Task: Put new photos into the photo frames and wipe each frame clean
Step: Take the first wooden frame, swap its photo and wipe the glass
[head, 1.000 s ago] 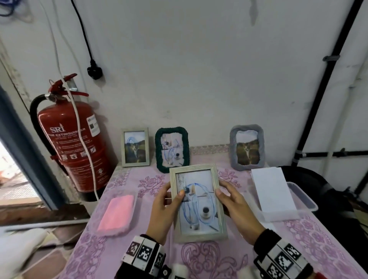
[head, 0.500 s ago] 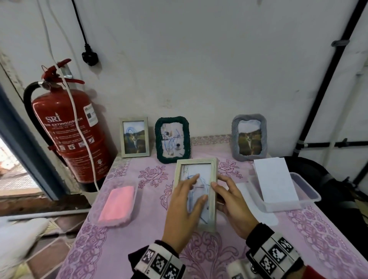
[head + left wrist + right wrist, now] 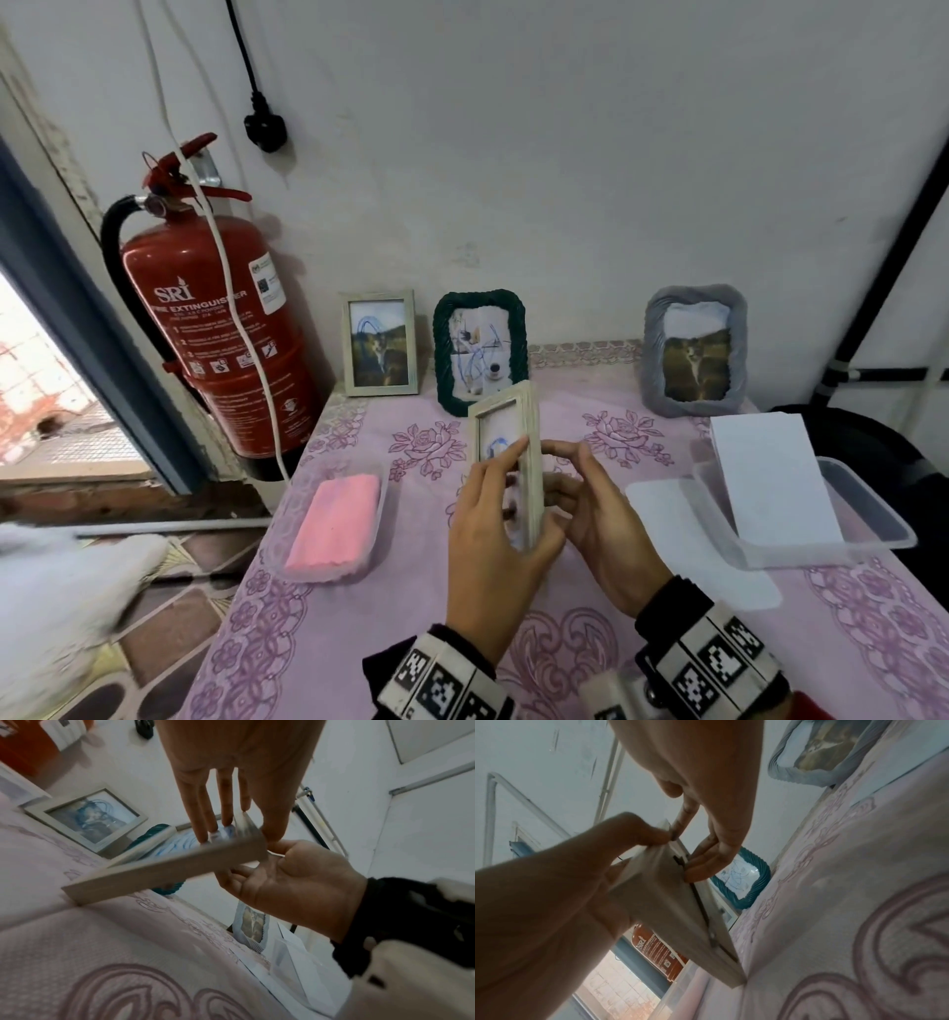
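A pale wooden photo frame (image 3: 530, 437) stands tilted on one lower corner on the pink tablecloth, edge-on to me, holding a photo with blue scribbles. My left hand (image 3: 498, 493) holds it, straight fingers on the glass (image 3: 226, 817) and thumb at the frame's edge (image 3: 167, 870). My right hand (image 3: 590, 509) is behind it, fingertips curled onto the back panel near a black clip (image 3: 680, 861). Against the wall stand three more frames: a small pale one (image 3: 380, 343), a green rope one (image 3: 480, 352) and a grey one (image 3: 694, 350).
A pink cloth (image 3: 334, 521) lies in a clear tray at the left. A clear container (image 3: 873, 514) at the right holds white paper (image 3: 770, 483), with a white sheet (image 3: 683, 534) beside it. A red fire extinguisher (image 3: 221, 329) hangs beyond the table's left edge.
The frame has turned from facing me to edge-on. My left hand has slid over the glass and my right hand has gone round to the back.
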